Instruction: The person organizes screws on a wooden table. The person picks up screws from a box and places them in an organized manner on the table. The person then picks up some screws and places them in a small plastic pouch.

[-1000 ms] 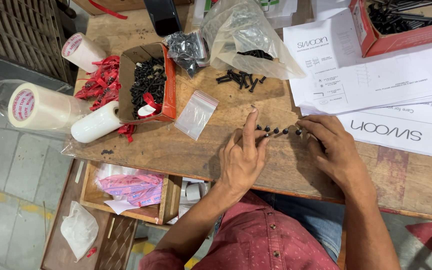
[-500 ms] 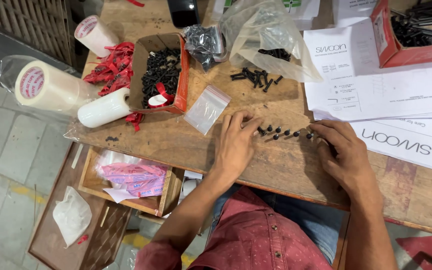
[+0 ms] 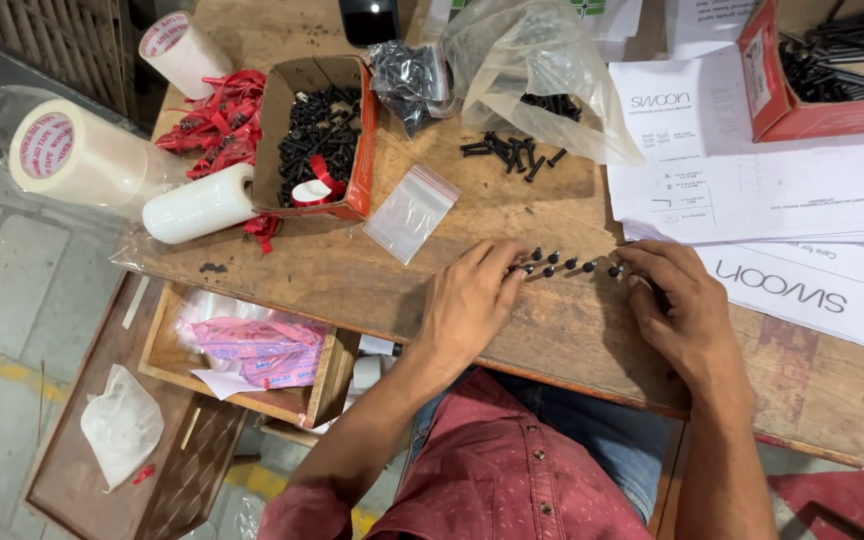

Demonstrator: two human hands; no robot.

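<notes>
A short row of several black screws (image 3: 564, 264) stands on the wooden table (image 3: 552, 340) between my two hands. My left hand (image 3: 472, 300) lies palm down, its fingertips touching the left end of the row. At the right end of the row rests my right hand (image 3: 680, 310), fingers curled, their tips by the last screw. Neither hand lifts anything. A small empty clear zip bag (image 3: 411, 212) lies just beyond my left hand. A loose pile of black screws (image 3: 508, 152) sits farther back by a large clear plastic bag (image 3: 537, 70).
An open cardboard box of black screws (image 3: 317, 135) stands at back left, with red pieces (image 3: 214, 125) and tape rolls (image 3: 82, 158) beside it. White printed sheets (image 3: 752, 190) and a red box of black parts (image 3: 827, 65) lie at right. A wooden tray (image 3: 242, 350) sits below the table.
My left hand's fingers have flattened and drawn in against the left end of the screw row. The right hand has stayed at the right end. The camera has shifted slightly.
</notes>
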